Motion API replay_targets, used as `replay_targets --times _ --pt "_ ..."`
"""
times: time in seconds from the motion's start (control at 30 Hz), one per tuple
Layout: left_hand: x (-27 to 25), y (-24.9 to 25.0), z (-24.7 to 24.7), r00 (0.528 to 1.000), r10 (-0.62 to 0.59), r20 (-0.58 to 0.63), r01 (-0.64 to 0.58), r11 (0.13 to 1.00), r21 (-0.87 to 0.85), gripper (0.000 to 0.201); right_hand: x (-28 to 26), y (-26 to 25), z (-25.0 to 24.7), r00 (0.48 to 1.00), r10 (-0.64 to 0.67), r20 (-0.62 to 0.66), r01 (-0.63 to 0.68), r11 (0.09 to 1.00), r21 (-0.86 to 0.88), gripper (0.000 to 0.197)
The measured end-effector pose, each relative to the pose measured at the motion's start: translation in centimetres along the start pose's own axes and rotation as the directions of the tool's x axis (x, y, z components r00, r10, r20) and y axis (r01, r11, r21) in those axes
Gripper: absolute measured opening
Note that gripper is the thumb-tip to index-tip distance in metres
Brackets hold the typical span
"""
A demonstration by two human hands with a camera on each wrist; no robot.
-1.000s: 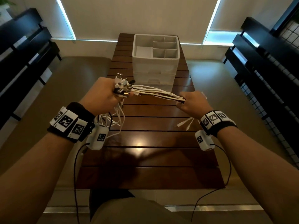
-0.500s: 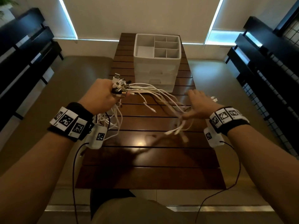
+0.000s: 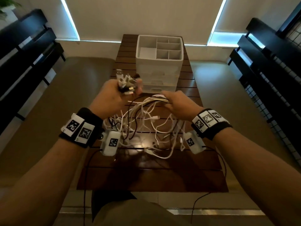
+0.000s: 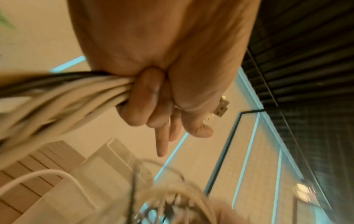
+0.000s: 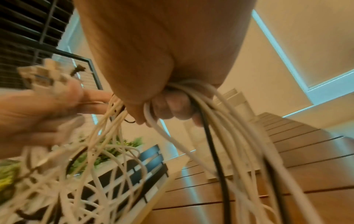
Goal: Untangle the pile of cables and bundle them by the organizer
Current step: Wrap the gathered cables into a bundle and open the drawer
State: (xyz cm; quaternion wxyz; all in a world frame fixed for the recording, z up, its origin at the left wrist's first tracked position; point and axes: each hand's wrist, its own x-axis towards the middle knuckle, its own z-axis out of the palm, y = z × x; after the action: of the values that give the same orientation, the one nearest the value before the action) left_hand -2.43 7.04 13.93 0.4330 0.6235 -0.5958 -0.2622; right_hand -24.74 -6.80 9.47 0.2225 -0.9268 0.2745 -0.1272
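Note:
My left hand (image 3: 116, 93) is raised over the table and grips a bunch of white and black cables (image 3: 146, 126) just below their plug ends (image 3: 126, 82), which stick up out of the fist. In the left wrist view its fingers (image 4: 145, 104) curl tightly round the bundle (image 4: 63, 100). To the right, my right hand (image 3: 175, 101) holds the same cables a short way along, with its fingers (image 5: 172, 106) wrapped round several strands (image 5: 226, 136). Between and below the hands the cables hang in tangled loops down to the table. The white organizer (image 3: 158, 69) stands just beyond both hands.
The dark slatted wooden table (image 3: 146, 176) is narrow, with floor on both sides. The organizer has open top compartments and drawers below. Black benches (image 3: 24, 54) line the left wall, and black racks (image 3: 268, 62) line the right.
The right hand held the cables stretched to the right, let go so that they dropped, and now grips them again nearer the left hand. The loops hang slack.

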Motion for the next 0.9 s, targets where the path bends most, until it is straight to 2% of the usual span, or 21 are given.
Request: replay_targets --times 0.07,0.13,0.2,0.27,0.33,0.4,0.47,0.5,0.57,0.63,0.67,0.73,0.8,0.9 --pt "-0.4 0.6 -2.0 0.984 0.016 -0.180 -0.027 0.998 -0.056 0.013 -0.9 2.7 -0.9 0.992 0.112 -0.059 -0.117 0.989 -0.085 0.012" --pt "-0.7 0.7 -4.6 0.915 -0.022 -0.403 -0.003 0.998 -0.061 0.025 -1.9 5.8 -2.3 0.971 0.204 -0.122 -0.220 0.966 -0.135 0.008" --pt "-1.1 0.5 -7.5 0.839 -0.088 -0.537 0.009 0.989 -0.148 0.027 -3.1 8.4 -3.8 0.952 0.273 -0.141 -0.298 0.931 -0.212 0.008" --pt "-1.6 0.1 -9.8 0.809 -0.214 -0.547 0.014 0.938 -0.347 0.045 -4.6 10.4 -4.7 0.927 0.335 -0.167 -0.372 0.873 -0.316 0.016" --pt "-1.6 -0.2 -10.9 0.820 -0.284 -0.496 -0.015 0.857 -0.515 0.052 -5.8 11.4 -4.7 0.910 0.370 -0.184 -0.414 0.806 -0.424 0.024" --pt "-1.1 -0.4 -10.2 0.821 -0.291 -0.490 -0.027 0.839 -0.544 0.051 -6.1 11.4 -3.8 0.906 0.397 -0.150 -0.417 0.765 -0.491 0.021" --pt "-0.4 0.0 -8.5 0.811 -0.290 -0.508 -0.046 0.833 -0.551 0.046 -5.6 10.8 -2.7 0.901 0.426 -0.084 -0.412 0.778 -0.475 0.018" --pt "-0.2 0.1 -7.6 0.814 -0.280 -0.509 -0.058 0.833 -0.550 0.044 -5.1 10.4 -2.2 0.896 0.443 -0.030 -0.408 0.795 -0.449 0.023" --pt "0.4 0.4 -5.9 0.827 -0.298 -0.477 -0.036 0.818 -0.574 0.043 -4.3 9.7 -1.2 0.862 0.497 0.102 -0.410 0.800 -0.438 0.051" --pt "0.8 0.6 -4.4 0.859 -0.318 -0.401 0.011 0.794 -0.608 0.048 -3.4 8.5 -0.9 0.826 0.532 0.186 -0.396 0.783 -0.481 0.101" --pt "0.8 0.8 -3.6 0.873 -0.314 -0.374 0.021 0.789 -0.614 0.051 -2.8 7.5 -1.1 0.837 0.507 0.204 -0.373 0.803 -0.465 0.119" --pt "1.0 1.4 -1.6 0.905 -0.291 -0.311 0.045 0.790 -0.611 0.053 -1.5 4.3 -1.5 0.914 0.363 0.183 -0.286 0.894 -0.345 0.129" --pt "1.1 1.9 0.5 0.932 -0.269 -0.243 0.069 0.790 -0.609 0.053 -0.3 -0.2 -0.9 0.971 0.161 0.174 -0.139 0.981 -0.132 0.121" --pt "1.1 2.3 2.9 0.959 -0.231 -0.167 0.084 0.789 -0.608 0.054 1.1 -6.4 1.6 0.984 -0.048 0.173 0.018 0.985 0.170 0.100"
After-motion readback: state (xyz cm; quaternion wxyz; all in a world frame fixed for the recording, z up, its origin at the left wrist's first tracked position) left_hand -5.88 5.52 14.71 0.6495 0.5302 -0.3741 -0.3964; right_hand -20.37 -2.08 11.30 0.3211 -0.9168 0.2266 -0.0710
